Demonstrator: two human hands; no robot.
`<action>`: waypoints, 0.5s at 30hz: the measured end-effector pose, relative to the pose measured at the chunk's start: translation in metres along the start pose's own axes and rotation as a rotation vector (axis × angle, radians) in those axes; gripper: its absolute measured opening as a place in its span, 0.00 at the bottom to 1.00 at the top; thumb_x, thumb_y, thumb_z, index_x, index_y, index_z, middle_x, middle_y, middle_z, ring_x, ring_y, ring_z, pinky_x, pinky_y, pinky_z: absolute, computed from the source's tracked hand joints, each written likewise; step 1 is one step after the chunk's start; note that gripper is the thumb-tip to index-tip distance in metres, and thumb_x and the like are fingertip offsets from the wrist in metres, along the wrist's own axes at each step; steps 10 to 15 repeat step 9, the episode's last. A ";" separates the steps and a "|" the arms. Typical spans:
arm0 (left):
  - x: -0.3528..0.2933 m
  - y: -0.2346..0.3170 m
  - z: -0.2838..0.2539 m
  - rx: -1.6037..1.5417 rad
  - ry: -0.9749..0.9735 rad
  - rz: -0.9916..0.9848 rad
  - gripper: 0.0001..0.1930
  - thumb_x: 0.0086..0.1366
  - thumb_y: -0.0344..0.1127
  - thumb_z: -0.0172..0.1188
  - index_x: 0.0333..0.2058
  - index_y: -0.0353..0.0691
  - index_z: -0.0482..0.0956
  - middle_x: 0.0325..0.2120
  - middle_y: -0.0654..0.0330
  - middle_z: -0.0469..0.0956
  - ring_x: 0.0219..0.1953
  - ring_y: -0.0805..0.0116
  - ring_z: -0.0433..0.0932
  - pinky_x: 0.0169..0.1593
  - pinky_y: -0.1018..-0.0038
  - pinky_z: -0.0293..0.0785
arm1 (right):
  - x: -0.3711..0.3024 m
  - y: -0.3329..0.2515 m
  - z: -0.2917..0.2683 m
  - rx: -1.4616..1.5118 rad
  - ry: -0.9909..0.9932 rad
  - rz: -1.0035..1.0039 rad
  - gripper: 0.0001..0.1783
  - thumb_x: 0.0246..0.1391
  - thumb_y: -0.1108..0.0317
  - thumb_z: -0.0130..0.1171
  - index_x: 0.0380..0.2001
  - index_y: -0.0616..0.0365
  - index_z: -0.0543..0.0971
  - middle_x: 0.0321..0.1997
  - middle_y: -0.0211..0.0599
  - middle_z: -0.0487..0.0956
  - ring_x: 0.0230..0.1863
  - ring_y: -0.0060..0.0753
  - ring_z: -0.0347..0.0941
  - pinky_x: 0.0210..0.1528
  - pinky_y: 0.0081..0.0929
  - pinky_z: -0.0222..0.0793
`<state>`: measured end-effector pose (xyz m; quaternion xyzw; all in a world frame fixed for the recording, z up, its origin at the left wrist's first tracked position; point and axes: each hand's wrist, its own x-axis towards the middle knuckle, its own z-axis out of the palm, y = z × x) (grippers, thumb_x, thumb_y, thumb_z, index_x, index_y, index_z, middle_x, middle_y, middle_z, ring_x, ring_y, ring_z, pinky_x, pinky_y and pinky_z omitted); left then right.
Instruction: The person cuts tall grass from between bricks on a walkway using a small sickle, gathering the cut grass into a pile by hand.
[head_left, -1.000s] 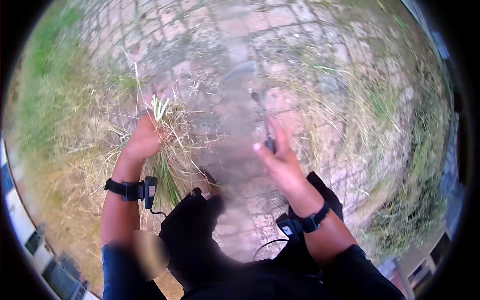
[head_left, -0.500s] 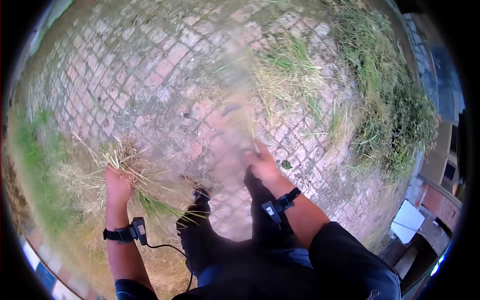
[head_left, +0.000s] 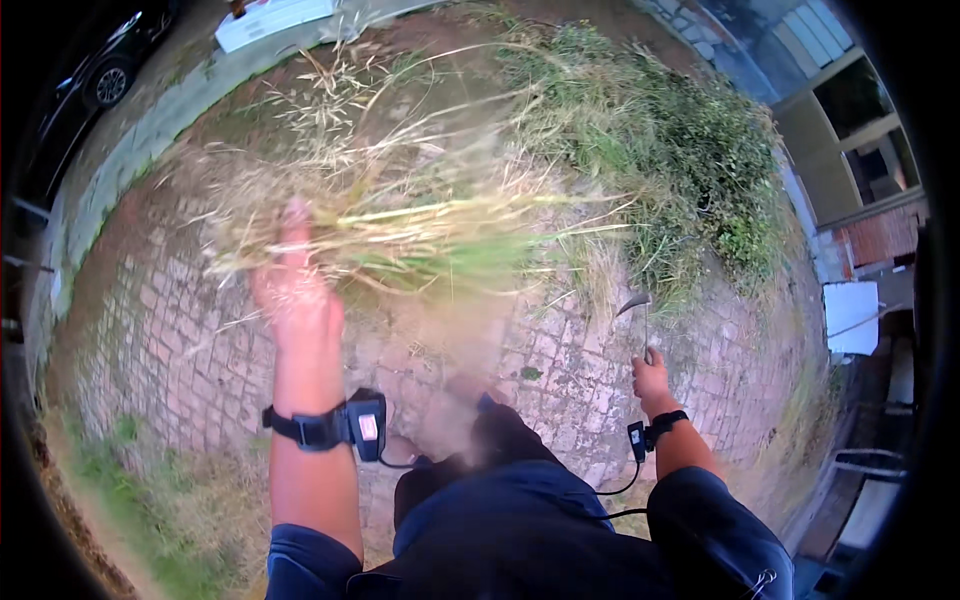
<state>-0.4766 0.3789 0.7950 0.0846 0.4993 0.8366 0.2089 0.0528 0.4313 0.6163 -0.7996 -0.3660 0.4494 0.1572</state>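
A bundle of dry and green grass point(head_left: 430, 235) is gripped in my left hand point(head_left: 300, 285), raised in front of me at the left. Its stalks spread to the right, and motion blurs part of it. My right hand point(head_left: 651, 378) is closed round the handle of a sickle point(head_left: 634, 304), held low at the right over the paving. The curved dark blade points up and to the left, near the edge of a heap of cut grass and weeds point(head_left: 660, 150). The bundle hides some of the ground behind it.
Brick paving point(head_left: 180, 330) covers the ground around my feet. More grass point(head_left: 150, 500) lies at the lower left. A dark car point(head_left: 105, 85) stands at the far left, near a white box point(head_left: 275, 22). At the right are a pale board point(head_left: 852, 318) and a building point(head_left: 840, 120).
My left hand has risen and moved forward with the grass bundle. My right hand, with the sickle, has shifted to the right and lower. The view has swung toward the grass heap.
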 end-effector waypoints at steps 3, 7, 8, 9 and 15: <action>0.011 -0.032 -0.005 0.350 -0.188 -0.403 0.31 0.59 0.42 0.66 0.58 0.36 0.66 0.53 0.53 0.70 0.51 0.60 0.72 0.51 0.64 0.72 | -0.032 0.009 -0.033 0.068 0.072 -0.005 0.36 0.53 0.64 0.58 0.65 0.52 0.59 0.24 0.34 0.72 0.17 0.25 0.65 0.16 0.27 0.60; -0.036 -0.019 -0.080 0.634 -0.515 -0.735 0.35 0.59 0.45 0.65 0.60 0.34 0.62 0.56 0.49 0.68 0.52 0.57 0.73 0.47 0.64 0.74 | -0.071 0.037 -0.036 0.166 0.075 -0.003 0.38 0.53 0.63 0.58 0.66 0.49 0.56 0.23 0.34 0.70 0.14 0.25 0.62 0.12 0.28 0.57; -0.050 -0.007 -0.108 0.700 -0.581 -0.771 0.37 0.59 0.46 0.65 0.60 0.32 0.61 0.56 0.47 0.69 0.48 0.60 0.77 0.43 0.65 0.76 | -0.083 0.041 -0.033 0.164 0.075 0.017 0.39 0.53 0.63 0.58 0.66 0.50 0.55 0.23 0.34 0.70 0.13 0.25 0.61 0.12 0.28 0.56; -0.051 0.004 -0.120 0.697 -0.563 -0.760 0.37 0.59 0.46 0.65 0.60 0.32 0.61 0.56 0.47 0.69 0.48 0.60 0.77 0.43 0.65 0.76 | -0.087 0.050 -0.029 0.159 0.059 0.005 0.39 0.53 0.63 0.58 0.66 0.50 0.55 0.23 0.34 0.70 0.13 0.25 0.61 0.12 0.28 0.56; -0.051 0.004 -0.120 0.697 -0.563 -0.760 0.37 0.59 0.46 0.65 0.60 0.32 0.61 0.56 0.47 0.69 0.48 0.60 0.77 0.43 0.65 0.76 | -0.087 0.050 -0.029 0.159 0.059 0.005 0.39 0.53 0.63 0.58 0.66 0.50 0.55 0.23 0.34 0.70 0.13 0.25 0.61 0.12 0.28 0.56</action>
